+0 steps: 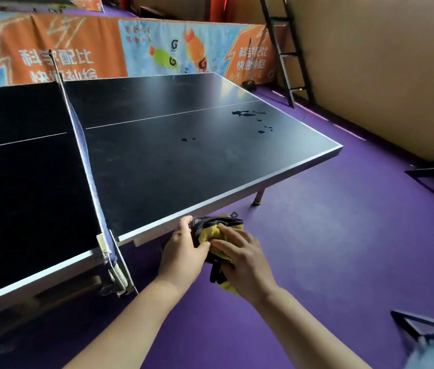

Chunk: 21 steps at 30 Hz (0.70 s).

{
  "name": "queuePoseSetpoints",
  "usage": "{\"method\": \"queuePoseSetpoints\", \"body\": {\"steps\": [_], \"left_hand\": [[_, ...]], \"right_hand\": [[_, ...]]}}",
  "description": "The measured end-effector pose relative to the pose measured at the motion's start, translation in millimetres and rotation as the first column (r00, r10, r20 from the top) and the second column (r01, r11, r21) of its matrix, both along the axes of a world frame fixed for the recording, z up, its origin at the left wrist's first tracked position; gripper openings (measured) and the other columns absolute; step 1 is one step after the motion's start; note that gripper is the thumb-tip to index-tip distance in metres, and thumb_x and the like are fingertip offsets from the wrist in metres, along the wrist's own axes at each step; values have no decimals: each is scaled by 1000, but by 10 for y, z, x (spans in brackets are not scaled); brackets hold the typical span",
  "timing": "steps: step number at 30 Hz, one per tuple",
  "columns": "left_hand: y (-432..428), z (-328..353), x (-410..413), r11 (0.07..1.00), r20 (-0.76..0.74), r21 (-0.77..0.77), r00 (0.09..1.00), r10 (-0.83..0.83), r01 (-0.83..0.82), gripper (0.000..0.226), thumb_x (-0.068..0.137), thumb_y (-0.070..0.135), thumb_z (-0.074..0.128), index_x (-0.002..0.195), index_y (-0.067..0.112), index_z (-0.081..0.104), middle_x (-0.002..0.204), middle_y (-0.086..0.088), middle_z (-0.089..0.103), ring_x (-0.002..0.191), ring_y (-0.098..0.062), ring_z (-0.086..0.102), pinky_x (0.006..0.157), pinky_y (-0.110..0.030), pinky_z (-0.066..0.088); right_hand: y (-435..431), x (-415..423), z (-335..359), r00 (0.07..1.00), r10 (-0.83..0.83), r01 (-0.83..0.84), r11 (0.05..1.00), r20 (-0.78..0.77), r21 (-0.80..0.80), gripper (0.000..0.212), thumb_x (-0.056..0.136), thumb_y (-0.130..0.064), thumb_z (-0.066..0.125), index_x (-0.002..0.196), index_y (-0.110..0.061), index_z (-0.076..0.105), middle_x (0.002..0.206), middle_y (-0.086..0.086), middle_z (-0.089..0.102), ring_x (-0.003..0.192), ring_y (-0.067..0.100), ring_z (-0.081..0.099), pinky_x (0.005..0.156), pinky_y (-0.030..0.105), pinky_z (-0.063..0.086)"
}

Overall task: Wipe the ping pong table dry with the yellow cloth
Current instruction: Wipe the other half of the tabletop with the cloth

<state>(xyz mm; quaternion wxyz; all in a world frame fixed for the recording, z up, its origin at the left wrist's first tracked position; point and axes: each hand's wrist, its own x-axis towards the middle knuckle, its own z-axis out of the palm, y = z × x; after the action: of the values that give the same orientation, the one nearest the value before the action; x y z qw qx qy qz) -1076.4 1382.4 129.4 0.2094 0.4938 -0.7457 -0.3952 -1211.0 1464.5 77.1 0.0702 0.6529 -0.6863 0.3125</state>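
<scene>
Two bare forearms reach forward and meet just off the near edge of the dark ping-pong desk (pixel 184 169). The left hand (pixel 184 251) curls its fingers round the bunched yellow cloth with dark trim (pixel 212 233). The right hand (pixel 242 259) lays its fingers over the cloth, clasping it from above. Water puddles (pixel 248 113) lie well apart, toward the desk's far corner.

We stand at the near edge of the desk (pixel 210 169), just right of the net (pixel 85 153).
The net crosses the desk on our left. Water patches (pixel 248 113) lie on the right half, toward the far right corner. Before the near edge, above the floor (pixel 317 249), our left hand (pixel 181 251) and right hand (pixel 245 259) hold the cloth (pixel 210 231) between them. Banners (pixel 77 49) stand behind the desk.
</scene>
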Motion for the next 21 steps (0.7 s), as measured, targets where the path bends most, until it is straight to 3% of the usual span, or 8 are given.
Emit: {"method": "queuePoseSetpoints", "body": {"steps": [5, 10, 21], "left_hand": [[-510, -156, -368, 999, -22, -24, 999, 35, -35, 52, 86, 28, 63, 132, 19, 42, 123, -1, 58, 109, -21, 55, 86, -32, 47], [-1260, -237, -770, 992, -6, -66, 994, 105, -105, 36, 87, 34, 59, 121, 22, 55, 112, 5, 57, 92, -11, 52, 76, -25, 39], [-2480, -343, -1199, 969, 56, -33, 967, 247, -246, 22, 89, 22, 57, 110, 21, 62, 109, 8, 57, 90, -11, 58, 79, -29, 47]], "right_hand": [[-558, -433, -95, 998, 54, -54, 999, 8, 0, 56, 58, -4, 71, 110, -24, 70, 132, 5, 62, 110, 33, 60, 79, 50, 54], [-1250, -931, -26, 997, 71, -71, 997, -11, 14, 56, 54, -6, 64, 107, -24, 72, 128, 5, 64, 110, 27, 55, 78, 49, 54], [-2533, -1621, -15, 976, 217, -215, 963, 0, 161, 55, 49, -9, 62, 100, -25, 74, 122, 1, 67, 108, 20, 51, 72, 41, 52]]}}
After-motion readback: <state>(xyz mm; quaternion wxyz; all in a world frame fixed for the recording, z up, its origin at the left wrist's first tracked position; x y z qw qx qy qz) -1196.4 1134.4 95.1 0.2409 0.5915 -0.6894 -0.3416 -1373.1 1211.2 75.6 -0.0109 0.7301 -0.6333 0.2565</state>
